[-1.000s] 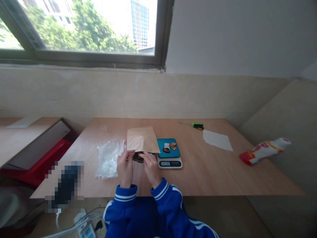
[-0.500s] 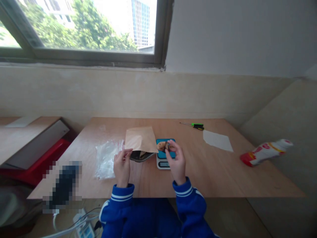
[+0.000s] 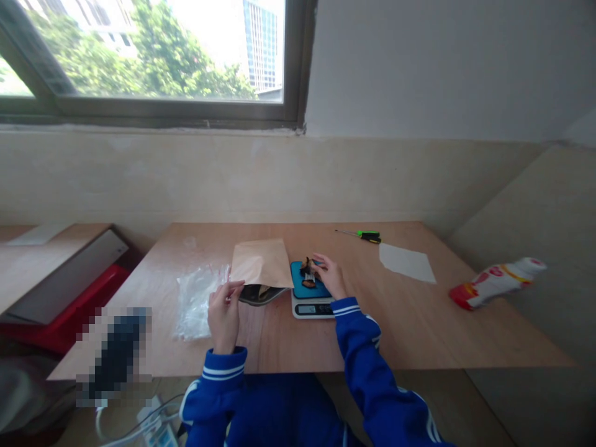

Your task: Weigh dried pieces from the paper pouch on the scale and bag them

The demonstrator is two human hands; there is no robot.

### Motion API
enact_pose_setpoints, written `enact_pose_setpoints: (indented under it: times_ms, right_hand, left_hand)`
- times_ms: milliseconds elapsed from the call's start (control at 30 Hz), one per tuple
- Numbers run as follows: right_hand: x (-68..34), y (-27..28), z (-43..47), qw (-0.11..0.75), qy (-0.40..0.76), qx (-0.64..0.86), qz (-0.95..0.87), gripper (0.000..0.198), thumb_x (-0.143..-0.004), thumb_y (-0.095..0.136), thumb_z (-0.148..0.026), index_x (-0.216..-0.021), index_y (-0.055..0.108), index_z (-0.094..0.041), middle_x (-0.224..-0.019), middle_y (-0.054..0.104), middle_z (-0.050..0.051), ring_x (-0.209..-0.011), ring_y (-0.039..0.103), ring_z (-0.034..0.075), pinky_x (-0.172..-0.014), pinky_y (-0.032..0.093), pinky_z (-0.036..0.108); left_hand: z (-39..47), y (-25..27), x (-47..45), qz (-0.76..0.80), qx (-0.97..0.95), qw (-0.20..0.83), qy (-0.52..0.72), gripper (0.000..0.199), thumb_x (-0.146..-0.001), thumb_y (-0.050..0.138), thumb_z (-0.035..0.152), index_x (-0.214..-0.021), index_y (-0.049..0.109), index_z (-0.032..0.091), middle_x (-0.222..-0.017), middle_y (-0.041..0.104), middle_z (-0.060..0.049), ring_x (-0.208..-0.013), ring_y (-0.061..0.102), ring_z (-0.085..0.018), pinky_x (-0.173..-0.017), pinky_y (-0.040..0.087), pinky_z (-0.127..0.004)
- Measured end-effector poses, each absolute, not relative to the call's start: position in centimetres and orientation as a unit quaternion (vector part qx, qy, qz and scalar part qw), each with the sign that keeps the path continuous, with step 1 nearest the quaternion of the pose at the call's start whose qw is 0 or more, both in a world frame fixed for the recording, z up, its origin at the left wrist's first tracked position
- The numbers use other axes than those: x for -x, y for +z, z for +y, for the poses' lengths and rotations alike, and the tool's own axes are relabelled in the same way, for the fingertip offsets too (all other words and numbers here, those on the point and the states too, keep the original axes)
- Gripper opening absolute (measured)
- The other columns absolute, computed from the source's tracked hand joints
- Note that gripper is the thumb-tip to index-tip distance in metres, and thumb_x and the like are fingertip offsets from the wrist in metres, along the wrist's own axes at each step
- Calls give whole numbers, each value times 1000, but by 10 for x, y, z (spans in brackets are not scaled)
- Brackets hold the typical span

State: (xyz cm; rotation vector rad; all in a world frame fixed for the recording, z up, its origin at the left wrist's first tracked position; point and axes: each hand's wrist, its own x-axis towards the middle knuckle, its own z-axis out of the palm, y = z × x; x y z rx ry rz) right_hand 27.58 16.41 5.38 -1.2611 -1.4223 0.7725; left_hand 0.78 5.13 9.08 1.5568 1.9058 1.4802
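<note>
My left hand [image 3: 224, 315] is closed on the near edge of a brown paper bag [image 3: 261, 259], thumb and finger pinching it. Under the bag's near edge shows a dark shallow container [image 3: 254, 297] with a tan piece in it; the rest is covered. On the blue top of a small digital scale [image 3: 298, 287] lie several dark-and-tan, dried-looking pieces [image 3: 308, 283], whose kind I cannot make out. My right hand [image 3: 329, 273] reaches over the scale from the right, its fingertips closed on one of these pieces at the pile.
Clear plastic bags [image 3: 195, 304] lie left of my left hand. Toward the back right are a screwdriver with a green-and-black handle [image 3: 367, 236] and a sheet of white paper [image 3: 406, 263]. A red-and-white bottle [image 3: 496, 282] is at the right. A power strip [image 3: 161, 428] lies below the table edge.
My right hand has gone from holding a dark-and-tan piece above the scale to reaching down at its top, where pieces now show. My left hand still pinches the bag.
</note>
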Motion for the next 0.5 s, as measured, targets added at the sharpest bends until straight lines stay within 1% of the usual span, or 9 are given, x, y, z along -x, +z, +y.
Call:
enact_pose_setpoints:
  times_ms: [133, 233, 400, 467, 500]
  right_hand:
    - [-290, 62, 151, 540, 310, 524, -581, 38, -77, 62, -30, -111, 64, -14, -110, 70, 15, -91, 68, 22, -85, 53, 40]
    - [-298, 60, 132, 560, 311, 517, -568, 36, -79, 61, -36, -107, 65, -14, -107, 70, 15, -96, 67, 23, -88, 52, 41]
    - [-300, 38, 104, 532, 295, 544, -578, 32, -82, 57, -39, -98, 67, -14, -100, 72, 14, -92, 68, 23, -84, 53, 40]
    - [-299, 30, 100, 524, 273, 564, -577, 30, -81, 57, -39, -94, 68, -15, -97, 72, 14, -89, 67, 24, -83, 52, 43]
    - [-298, 27, 100, 521, 259, 573, -577, 29, -80, 58, -39, -92, 69, -15, -96, 72, 14, -90, 65, 25, -85, 50, 45]
  left_hand:
    - [52, 90, -7, 658, -536, 139, 511, 23, -85, 52, 40, -92, 68, 25, -87, 68, -2, -82, 57, -21, -70, 46, -33]
    - [52, 89, -8, 659, -536, 137, 510, 23, -85, 53, 41, -91, 68, 25, -86, 68, -2, -82, 57, -21, -70, 45, -33]
    - [51, 89, -9, 659, -535, 136, 512, 23, -85, 52, 40, -91, 68, 25, -86, 69, -3, -82, 57, -22, -70, 46, -33]
    - [50, 89, -9, 659, -534, 139, 511, 23, -85, 52, 40, -91, 68, 25, -86, 69, -3, -82, 57, -22, -70, 45, -33]
    - [49, 89, -9, 660, -533, 140, 510, 23, -85, 52, 41, -91, 68, 25, -85, 69, -3, -82, 58, -22, -70, 45, -33]
